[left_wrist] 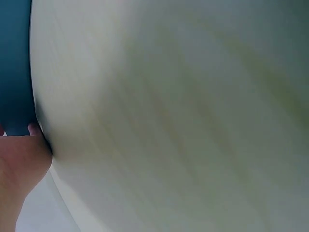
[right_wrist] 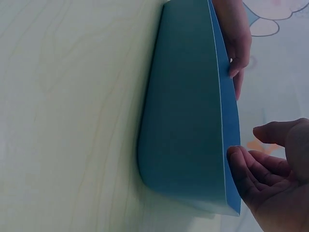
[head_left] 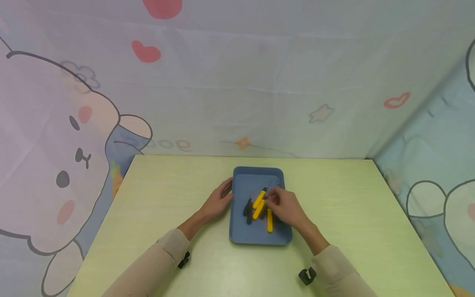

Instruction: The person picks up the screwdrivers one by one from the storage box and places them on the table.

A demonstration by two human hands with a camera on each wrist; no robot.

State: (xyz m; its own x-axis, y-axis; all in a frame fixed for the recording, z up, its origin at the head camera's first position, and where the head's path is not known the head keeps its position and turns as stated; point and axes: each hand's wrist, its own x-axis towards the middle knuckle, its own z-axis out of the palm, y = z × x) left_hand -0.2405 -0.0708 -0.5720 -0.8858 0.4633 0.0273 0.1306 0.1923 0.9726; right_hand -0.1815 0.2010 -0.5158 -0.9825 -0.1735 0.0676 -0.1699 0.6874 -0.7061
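A blue rectangular tray (head_left: 243,234) lies on the table with several small screwdrivers in it. Some have yellow handles (head_left: 258,210), others black handles (head_left: 249,217); thin metal shafts point mostly away from me, their tips too small to make out. My left hand (head_left: 218,201) rests against the tray's left side, thumb and fingers touching its edge. Over the tray's right half, my right hand (head_left: 287,206) reaches in among the handles and hides some of them. In the right wrist view, thumb and fingers of the right hand (right_wrist: 282,181) stand apart above the rim, nothing seen between them.
The pale wood-patterned table (head_left: 167,181) extends on both sides of the tray. Behind it hangs a cloth backdrop (head_left: 259,103) with cartoon prints. A black wrist strap piece (head_left: 307,276) shows beneath the right sleeve, another (head_left: 184,260) beneath the left.
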